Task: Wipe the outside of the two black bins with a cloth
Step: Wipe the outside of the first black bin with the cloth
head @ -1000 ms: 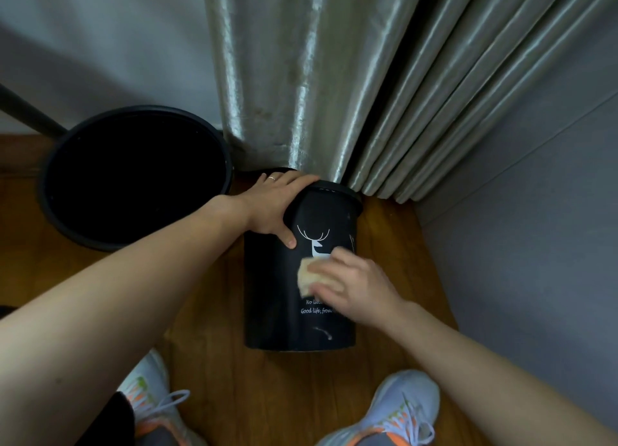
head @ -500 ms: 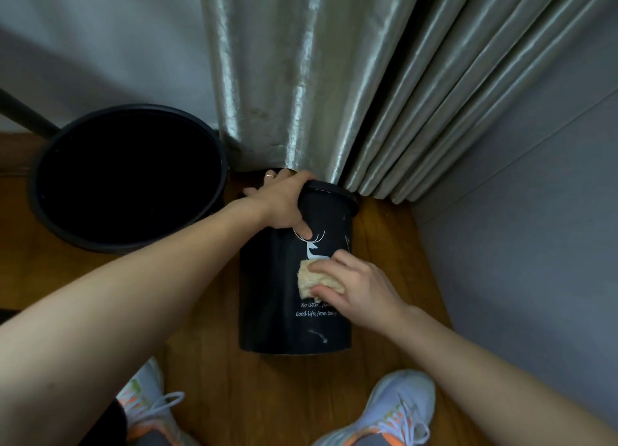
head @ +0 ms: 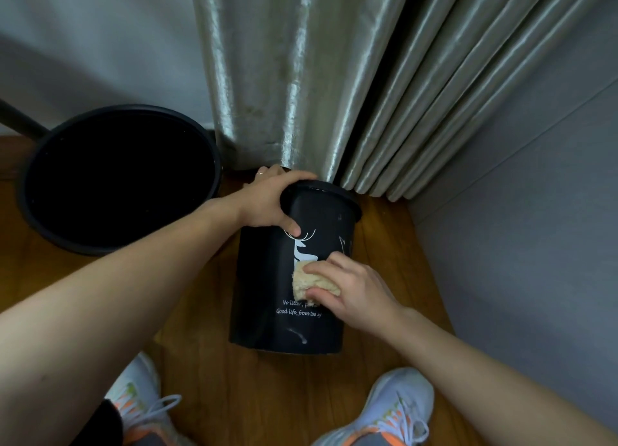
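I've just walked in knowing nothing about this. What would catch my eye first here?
Most striking is the small black bin with a white deer print, standing on the wooden floor in the middle. The left hand grips its rim while the right hand presses a beige cloth against its side. To the left stands a bigger black bin, and shiny curtains hang behind.

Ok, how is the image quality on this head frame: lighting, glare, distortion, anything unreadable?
Head view: dim, bluish light; glare streaks run down the curtain. The large bin interior is pure black, no detail. Wide-angle bending curves the wall edges and stretches the forearms. The deer bin print is partly covered by the right hand and cloth; the left hand is sharp.
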Available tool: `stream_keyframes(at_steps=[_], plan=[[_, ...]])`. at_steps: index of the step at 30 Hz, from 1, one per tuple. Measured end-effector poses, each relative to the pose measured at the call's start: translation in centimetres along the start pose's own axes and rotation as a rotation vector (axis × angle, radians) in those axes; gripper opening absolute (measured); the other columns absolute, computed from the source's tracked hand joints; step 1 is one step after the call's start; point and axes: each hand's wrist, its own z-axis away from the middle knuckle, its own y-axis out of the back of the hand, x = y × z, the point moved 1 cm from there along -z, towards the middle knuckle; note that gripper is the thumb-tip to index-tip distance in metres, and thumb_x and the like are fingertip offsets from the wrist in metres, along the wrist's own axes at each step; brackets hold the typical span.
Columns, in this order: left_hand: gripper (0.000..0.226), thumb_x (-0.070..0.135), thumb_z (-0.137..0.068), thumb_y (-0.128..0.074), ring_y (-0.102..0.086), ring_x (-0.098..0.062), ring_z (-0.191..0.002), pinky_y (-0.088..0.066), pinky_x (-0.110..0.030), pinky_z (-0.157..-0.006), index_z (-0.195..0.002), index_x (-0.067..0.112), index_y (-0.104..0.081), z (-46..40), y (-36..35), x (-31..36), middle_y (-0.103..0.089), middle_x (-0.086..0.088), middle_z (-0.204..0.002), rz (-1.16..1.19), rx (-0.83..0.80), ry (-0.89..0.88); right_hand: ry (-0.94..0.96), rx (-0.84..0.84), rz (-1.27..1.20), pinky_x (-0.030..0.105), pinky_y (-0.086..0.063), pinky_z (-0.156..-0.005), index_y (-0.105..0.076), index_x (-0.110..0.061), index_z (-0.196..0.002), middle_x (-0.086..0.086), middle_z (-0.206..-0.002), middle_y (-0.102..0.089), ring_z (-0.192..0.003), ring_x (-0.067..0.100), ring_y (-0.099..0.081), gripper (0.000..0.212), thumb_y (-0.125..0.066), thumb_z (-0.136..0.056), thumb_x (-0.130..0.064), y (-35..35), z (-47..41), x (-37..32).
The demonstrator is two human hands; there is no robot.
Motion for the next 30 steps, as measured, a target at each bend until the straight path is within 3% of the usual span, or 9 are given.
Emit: stream_keyframes(at_steps=[4, 10, 17, 21, 23, 28, 30], plan=[[0.118, 0.053, -0.052, -0.089, -0.023, -0.026, -0.128, -0.024, -0.064, -0.106, -0.145, 0.056, -0.016, 0.1, 0.4, 0.7, -0.030, 0.004, -0.131, -0.181, -0.112, -0.034, -0.023, 0.000, 0.003, 0.030, -0.050, -0.065, -0.063, -0.030, -0.118, -0.006, -0.093, -0.054, -0.079, 0.016, -0.059, 0.040, -0.054, -0.087, -0.054, 0.2, -0.4, -0.1], [0.120, 0.055, -0.053, -0.088, -0.024, -0.031, -0.130, -0.022, -0.063, -0.108, -0.143, 0.060, -0.009, 0.2, 0.5, 0.5, -0.029, -0.003, -0.136, -0.206, -0.133, -0.028, -0.205, 0.086, -0.002, 0.032, -0.048, -0.069, -0.062, -0.030, -0.122, -0.003, -0.102, -0.055, -0.087, 0.023, -0.060, 0.036, -0.062, -0.090, -0.046, 0.7, -0.9, -0.1], [0.118, 0.054, -0.052, -0.088, -0.028, -0.030, -0.125, -0.026, -0.062, -0.108, -0.139, 0.064, -0.009, 0.2, 0.6, -0.6, -0.031, -0.001, -0.130, -0.166, -0.120, -0.030, 0.145, -0.086, 0.002, 0.027, -0.048, -0.055, -0.063, -0.024, -0.116, -0.001, -0.092, -0.054, -0.071, 0.015, -0.056, 0.033, -0.058, -0.091, -0.045, -1.1, 2.4, -0.9], [0.119, 0.054, -0.051, -0.089, -0.030, -0.030, -0.123, -0.028, -0.059, -0.108, -0.139, 0.065, -0.009, 0.2, 0.6, -0.9, -0.032, -0.001, -0.127, -0.147, -0.110, -0.037, -0.123, 0.080, -0.028, 0.033, -0.051, -0.063, -0.061, -0.031, -0.118, -0.005, -0.096, -0.053, -0.080, 0.022, -0.061, 0.033, -0.059, -0.090, -0.047, -0.3, 0.1, 0.0], [0.119, 0.054, -0.052, -0.089, -0.029, -0.030, -0.123, -0.028, -0.059, -0.108, -0.140, 0.063, -0.010, 0.2, 0.6, -1.0, -0.031, -0.001, -0.127, -0.147, -0.108, -0.039, -0.148, 0.099, -0.025, 0.035, -0.052, -0.063, -0.060, -0.030, -0.118, -0.004, -0.097, -0.053, -0.080, 0.022, -0.061, 0.033, -0.059, -0.090, -0.048, -0.4, 0.2, 0.0], [0.118, 0.053, -0.054, -0.089, -0.028, -0.030, -0.124, -0.027, -0.059, -0.109, -0.141, 0.062, -0.011, 0.2, 0.6, -1.2, -0.030, 0.000, -0.126, -0.142, -0.111, -0.037, 0.164, -0.068, 0.040, 0.029, -0.049, -0.052, -0.061, -0.026, -0.115, -0.001, -0.091, -0.053, -0.070, 0.018, -0.057, 0.031, -0.059, -0.090, -0.044, -1.7, 3.0, -1.5], [0.119, 0.053, -0.054, -0.089, -0.028, -0.030, -0.125, -0.027, -0.059, -0.109, -0.143, 0.060, -0.011, 0.2, 0.6, -1.2, -0.030, -0.002, -0.129, -0.144, -0.113, -0.033, 0.168, -0.057, 0.048, 0.030, -0.050, -0.053, -0.062, -0.025, -0.116, -0.001, -0.092, -0.054, -0.072, 0.017, -0.058, 0.033, -0.059, -0.090, -0.045, -1.6, 2.4, -1.1]])
